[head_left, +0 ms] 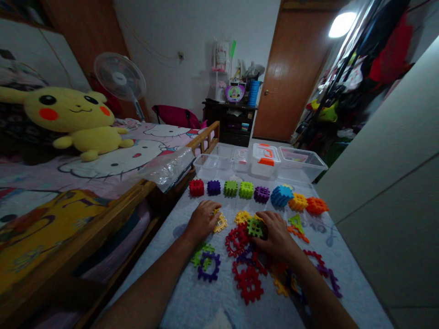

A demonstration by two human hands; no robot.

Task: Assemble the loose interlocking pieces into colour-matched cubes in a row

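Note:
My left hand [203, 219] rests on the table with its fingers on a flat yellow interlocking tile [220, 223]. My right hand [276, 234] grips a green tile [255, 226] beside a red one [236, 239]. Loose flat tiles lie around and under my forearms: a purple one [209, 267], a green one [201, 252], a red one [249, 284] and more to the right. Beyond my hands stands a row of assembled cubes, from a red cube [196, 187] through purple, green and blue [281, 195] to an orange one [316, 205].
Clear plastic bins [302, 165] and a white case with orange latches [265, 160] stand at the table's far end. A wooden bed frame [137, 196] with a clear plastic bag [169, 168] borders the left; a yellow plush toy [73, 119] lies on it. A wall runs along the right.

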